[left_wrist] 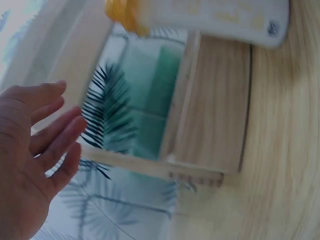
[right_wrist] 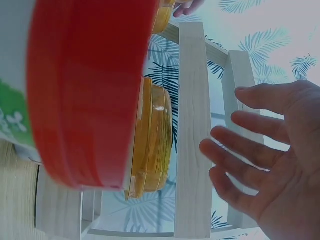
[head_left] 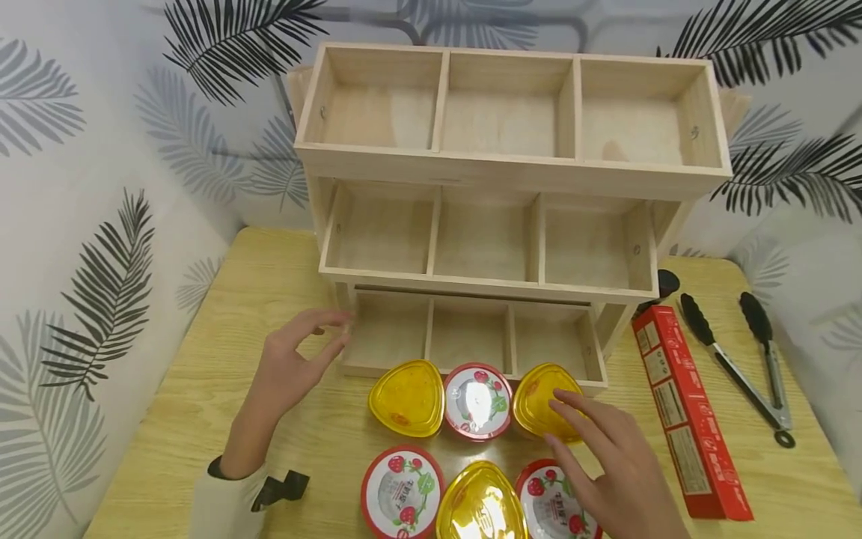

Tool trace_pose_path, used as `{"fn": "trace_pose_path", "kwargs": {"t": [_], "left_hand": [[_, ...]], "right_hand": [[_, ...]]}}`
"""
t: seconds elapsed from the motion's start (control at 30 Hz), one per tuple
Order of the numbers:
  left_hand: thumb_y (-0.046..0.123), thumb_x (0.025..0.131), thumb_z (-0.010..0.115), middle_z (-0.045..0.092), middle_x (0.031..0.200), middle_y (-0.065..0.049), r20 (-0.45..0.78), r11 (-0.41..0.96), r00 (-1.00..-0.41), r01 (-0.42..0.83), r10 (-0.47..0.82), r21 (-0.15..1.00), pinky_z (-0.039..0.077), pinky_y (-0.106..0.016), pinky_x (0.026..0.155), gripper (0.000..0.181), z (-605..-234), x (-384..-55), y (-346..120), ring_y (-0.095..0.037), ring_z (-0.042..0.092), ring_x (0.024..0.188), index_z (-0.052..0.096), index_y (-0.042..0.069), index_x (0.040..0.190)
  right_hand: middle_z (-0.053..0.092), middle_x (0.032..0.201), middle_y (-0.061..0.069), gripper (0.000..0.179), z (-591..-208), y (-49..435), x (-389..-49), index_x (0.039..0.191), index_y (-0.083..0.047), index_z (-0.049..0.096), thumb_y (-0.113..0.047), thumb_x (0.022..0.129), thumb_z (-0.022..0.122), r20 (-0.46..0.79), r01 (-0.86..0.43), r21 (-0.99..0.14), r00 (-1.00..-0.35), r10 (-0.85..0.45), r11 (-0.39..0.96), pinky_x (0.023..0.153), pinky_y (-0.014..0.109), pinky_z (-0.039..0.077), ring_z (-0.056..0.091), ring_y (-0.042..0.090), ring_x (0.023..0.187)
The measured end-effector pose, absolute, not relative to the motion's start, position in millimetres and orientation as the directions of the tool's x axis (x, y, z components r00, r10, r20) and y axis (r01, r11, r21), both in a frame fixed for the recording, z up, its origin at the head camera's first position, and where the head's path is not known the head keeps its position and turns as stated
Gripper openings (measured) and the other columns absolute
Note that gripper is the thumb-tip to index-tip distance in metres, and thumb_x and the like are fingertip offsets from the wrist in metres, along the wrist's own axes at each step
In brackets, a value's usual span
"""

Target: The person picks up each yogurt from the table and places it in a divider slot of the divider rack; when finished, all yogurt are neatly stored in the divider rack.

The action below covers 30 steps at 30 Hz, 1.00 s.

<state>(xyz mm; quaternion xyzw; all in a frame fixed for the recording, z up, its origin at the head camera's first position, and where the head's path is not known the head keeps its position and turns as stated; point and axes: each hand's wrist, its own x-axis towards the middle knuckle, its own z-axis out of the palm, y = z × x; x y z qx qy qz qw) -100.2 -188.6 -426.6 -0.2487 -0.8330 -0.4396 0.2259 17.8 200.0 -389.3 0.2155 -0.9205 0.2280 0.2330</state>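
My left hand (head_left: 286, 370) hovers beside the left end of the bottom wooden tray (head_left: 387, 329), thumb and fingers apart and nothing between them. Over the right yellow-lidded container (head_left: 539, 393) my right hand (head_left: 616, 468) reaches with loose, spread fingers that overlap the lid in the head view. The right wrist view shows this hand's palm bare. Along the tray's front stand another yellow-lidded container (head_left: 407, 397) and a strawberry-print tub (head_left: 478, 400). Nearer me are two more red-rimmed tubs (head_left: 402, 490) (head_left: 555, 498), the right one partly behind my right hand, flanking a yellow-lidded container (head_left: 480, 505).
A wooden rack with an upper tray (head_left: 508, 105) and a middle tray (head_left: 481, 232), each in three compartments, stands at the back. On the right lie a long red box (head_left: 690, 412) and metal tongs (head_left: 741, 382) with black tips. Leaf-patterned cloth surrounds the table (head_left: 202, 359).
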Motion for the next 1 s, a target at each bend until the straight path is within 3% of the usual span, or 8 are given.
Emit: {"fn": "trace_pose_path", "kwargs": {"t": [0.1, 0.27, 0.37, 0.5, 0.6, 0.7, 0.9, 1.0], "left_hand": [[-0.007, 0.078, 0.081, 0.070, 0.105, -0.010, 0.557, 0.483, -0.823, 0.536, 0.114, 0.693, 0.051, -0.022, 0.081, 0.031, -436, -115, -194, -0.022, 0.064, 0.095, 0.072, 0.000, 0.107], [-0.006, 0.082, 0.078, 0.059, 0.121, -0.018, 0.387, 0.393, -0.922, 0.352, -0.011, 0.849, 0.049, -0.034, 0.091, 0.043, -447, -137, -202, -0.032, 0.055, 0.109, 0.061, -0.004, 0.121], [-0.004, 0.084, 0.077, 0.055, 0.129, -0.018, 0.315, 0.339, -0.949, 0.294, -0.005, 0.893, 0.047, -0.045, 0.098, 0.053, -451, -147, -206, -0.034, 0.052, 0.121, 0.052, -0.004, 0.132], [0.001, 0.087, 0.076, 0.055, 0.135, -0.013, 0.262, 0.282, -0.964, 0.260, 0.031, 0.924, 0.048, -0.043, 0.102, 0.060, -455, -155, -210, -0.027, 0.053, 0.127, 0.048, 0.001, 0.140], [0.003, 0.089, 0.074, 0.055, 0.139, -0.015, 0.257, 0.233, -0.964, 0.265, 0.068, 0.936, 0.050, -0.030, 0.100, 0.062, -456, -160, -211, -0.018, 0.056, 0.124, 0.047, 0.005, 0.145], [0.002, 0.091, 0.072, 0.056, 0.138, -0.021, 0.259, 0.201, -0.962, 0.272, 0.090, 0.941, 0.049, -0.020, 0.097, 0.062, -456, -166, -211, -0.010, 0.058, 0.119, 0.045, 0.005, 0.147], [0.006, 0.094, 0.069, 0.057, 0.137, -0.025, 0.238, 0.216, -0.969, 0.248, 0.072, 0.944, 0.051, -0.018, 0.093, 0.057, -457, -168, -215, -0.010, 0.060, 0.118, 0.046, 0.008, 0.147], [0.005, 0.095, 0.068, 0.056, 0.138, -0.026, 0.233, 0.205, -0.970, 0.243, 0.071, 0.948, 0.052, -0.019, 0.092, 0.057, -457, -168, -215, -0.010, 0.060, 0.118, 0.045, 0.009, 0.147]], "right_hand": [[0.068, 0.121, 0.003, 0.063, -390, 202, 22, 0.114, -0.007, 0.073, -0.058, 0.102, 0.038, 0.517, -0.505, -0.316, -0.801, -0.300, 0.803, 0.089, 0.023, 0.042, 0.061, 0.021, 0.098], [0.068, 0.119, -0.001, 0.060, -394, 207, 29, 0.113, -0.011, 0.073, -0.058, 0.101, 0.039, 0.486, -0.536, -0.342, -0.804, -0.342, 0.772, 0.091, 0.015, 0.040, 0.059, 0.016, 0.097], [0.067, 0.120, -0.003, 0.046, -400, 214, 36, 0.116, -0.015, 0.072, -0.054, 0.097, 0.057, 0.446, -0.553, -0.367, -0.810, -0.380, 0.748, 0.093, 0.012, 0.038, 0.058, 0.013, 0.098], [0.065, 0.123, -0.008, 0.048, -410, 221, 49, 0.119, -0.023, 0.071, -0.041, 0.078, 0.085, 0.385, -0.550, -0.374, -0.825, -0.415, 0.747, 0.094, 0.012, 0.037, 0.058, 0.010, 0.101], [0.063, 0.126, -0.008, 0.060, -417, 226, 57, 0.124, -0.027, 0.068, -0.044, 0.070, 0.090, 0.335, -0.530, -0.360, -0.841, -0.425, 0.768, 0.091, 0.021, 0.045, 0.058, 0.010, 0.105], [0.059, 0.133, -0.005, 0.068, -423, 235, 62, 0.128, -0.029, 0.064, -0.056, 0.070, 0.086, 0.285, -0.534, -0.347, -0.843, -0.456, 0.771, 0.084, 0.037, 0.053, 0.055, 0.013, 0.109], [0.052, 0.141, 0.000, 0.071, -436, 245, 66, 0.129, -0.033, 0.059, -0.065, 0.069, 0.082, 0.192, -0.526, -0.347, -0.850, -0.490, 0.776, 0.082, 0.053, 0.053, 0.048, 0.017, 0.117], [0.050, 0.142, 0.003, 0.071, -440, 245, 65, 0.130, -0.033, 0.059, -0.060, 0.070, 0.083, 0.099, -0.456, -0.418, -0.882, -0.460, 0.785, 0.086, 0.059, 0.051, 0.048, 0.024, 0.119]]}}
